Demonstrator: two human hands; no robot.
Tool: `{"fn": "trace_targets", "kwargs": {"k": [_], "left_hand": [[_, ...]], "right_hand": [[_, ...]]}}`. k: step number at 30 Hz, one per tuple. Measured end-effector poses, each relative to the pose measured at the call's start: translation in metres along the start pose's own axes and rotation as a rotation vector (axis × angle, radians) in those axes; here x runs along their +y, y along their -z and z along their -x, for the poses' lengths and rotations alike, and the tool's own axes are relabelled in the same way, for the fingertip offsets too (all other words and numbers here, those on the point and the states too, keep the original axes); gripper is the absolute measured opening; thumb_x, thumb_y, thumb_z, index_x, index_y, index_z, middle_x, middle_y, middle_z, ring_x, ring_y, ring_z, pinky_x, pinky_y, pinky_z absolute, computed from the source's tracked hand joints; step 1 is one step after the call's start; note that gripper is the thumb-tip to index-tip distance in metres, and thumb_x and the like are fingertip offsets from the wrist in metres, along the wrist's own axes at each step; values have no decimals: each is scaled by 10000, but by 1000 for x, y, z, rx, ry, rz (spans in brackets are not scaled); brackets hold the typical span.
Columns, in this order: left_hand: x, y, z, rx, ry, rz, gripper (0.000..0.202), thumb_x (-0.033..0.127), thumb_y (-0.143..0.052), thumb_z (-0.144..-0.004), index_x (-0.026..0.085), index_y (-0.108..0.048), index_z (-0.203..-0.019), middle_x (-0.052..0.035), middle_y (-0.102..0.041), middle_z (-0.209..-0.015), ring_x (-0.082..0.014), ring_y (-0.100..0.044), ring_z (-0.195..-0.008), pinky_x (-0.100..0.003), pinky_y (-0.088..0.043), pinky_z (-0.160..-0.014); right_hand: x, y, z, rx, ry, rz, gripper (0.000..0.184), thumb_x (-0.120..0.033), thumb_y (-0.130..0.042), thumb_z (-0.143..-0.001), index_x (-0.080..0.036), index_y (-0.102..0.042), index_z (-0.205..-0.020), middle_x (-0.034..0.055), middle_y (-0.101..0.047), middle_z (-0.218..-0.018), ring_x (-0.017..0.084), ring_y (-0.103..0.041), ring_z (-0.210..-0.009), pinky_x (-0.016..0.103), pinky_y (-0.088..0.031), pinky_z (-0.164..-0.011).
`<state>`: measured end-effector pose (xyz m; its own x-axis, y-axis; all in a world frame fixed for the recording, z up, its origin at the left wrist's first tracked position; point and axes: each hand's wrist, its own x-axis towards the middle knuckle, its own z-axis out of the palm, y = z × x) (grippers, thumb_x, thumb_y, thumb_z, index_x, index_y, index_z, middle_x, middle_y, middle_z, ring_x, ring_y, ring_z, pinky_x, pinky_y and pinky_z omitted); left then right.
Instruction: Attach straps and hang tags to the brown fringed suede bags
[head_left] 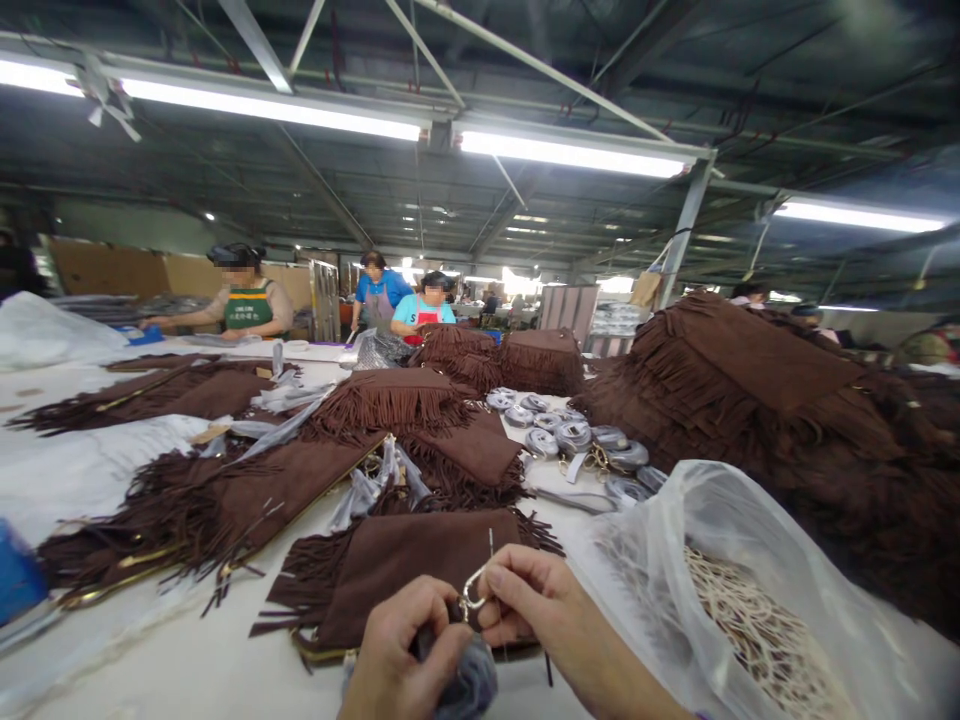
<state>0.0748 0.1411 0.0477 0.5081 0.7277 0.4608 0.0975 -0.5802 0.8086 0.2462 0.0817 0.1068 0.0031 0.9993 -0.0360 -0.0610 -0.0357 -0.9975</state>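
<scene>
My left hand [409, 645] is closed around a coiled strap in grey plastic wrap [469, 680], with a small metal fitting showing at its fingertips. My right hand [532, 605] pinches a pale, thin cord [474, 582], which loops at that fitting; whether it is threaded through cannot be seen clearly. Both hands meet in front of a dark brown fringed bag [420, 560] lying flat, its gold zipper edge toward me. At the right, a clear plastic bag [675, 560] stands open, filled with many pale cords [757, 620].
Several wrapped strap coils [571, 437] lie beyond the hands. A tall pile of brown fringed bags [720, 390] rises at right, and more fringed bags [247, 490] spread left. A blue object [16, 575] sits at the left edge. Co-workers [251, 305] work across the table.
</scene>
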Motion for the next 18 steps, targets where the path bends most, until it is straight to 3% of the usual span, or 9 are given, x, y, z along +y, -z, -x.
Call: {"fn": "trace_targets", "kwargs": {"k": [2, 4, 7, 11, 15, 18], "left_hand": [[-5, 1, -2, 49, 89, 48, 300, 278, -593, -816, 206, -400, -598, -35, -649, -767, -162, -559, -705, -239, -412, -650], [-9, 2, -4, 84, 177, 132, 295, 303, -594, -802, 209, -397, -604, -41, -654, -772, -171, -559, -727, -246, -417, -666], [-9, 2, -6, 107, 249, 260, 305, 334, -614, -781, 215, -380, -626, -32, -648, -770, -165, -548, -728, -247, -420, -679], [-4, -4, -4, 72, 264, 373, 295, 304, -648, -750, 219, -378, -668, -14, -641, -774, -145, -535, -709, -232, -412, -662], [-2, -12, -1, 49, 272, 436, 263, 277, -651, -742, 218, -396, -709, 3, -620, -764, -141, -542, -716, -228, -411, -666], [-4, -17, 1, 35, 253, 428, 193, 249, -650, -738, 205, -462, -742, 21, -565, -736, -135, -523, -712, -220, -401, -660]], "right_hand": [[1, 1, -1, -46, 42, -7, 448, -590, -670, -773, -153, -596, -839, 43, -657, -852, 152, -663, -759, 266, -549, -678], [5, 3, 1, -61, 82, 123, 375, -549, -576, -845, -176, -569, -872, 31, -633, -851, 155, -650, -713, 234, -511, -550], [15, 8, 6, -25, 204, 635, 266, -380, -441, -920, -195, -520, -744, -7, -582, -673, 132, -568, -574, 225, -391, -507], [32, 11, 11, 59, 375, 1196, 243, -193, -397, -907, -194, -512, -694, 27, -639, -691, 157, -583, -665, 272, -320, -594], [38, 10, 11, 56, 375, 1422, 200, -138, -447, -867, -197, -564, -716, 27, -679, -702, 156, -600, -623, 302, -237, -545], [36, 8, 11, 28, 394, 1461, 184, -123, -461, -858, -205, -588, -752, 15, -693, -725, 156, -616, -630, 310, -219, -530]]}}
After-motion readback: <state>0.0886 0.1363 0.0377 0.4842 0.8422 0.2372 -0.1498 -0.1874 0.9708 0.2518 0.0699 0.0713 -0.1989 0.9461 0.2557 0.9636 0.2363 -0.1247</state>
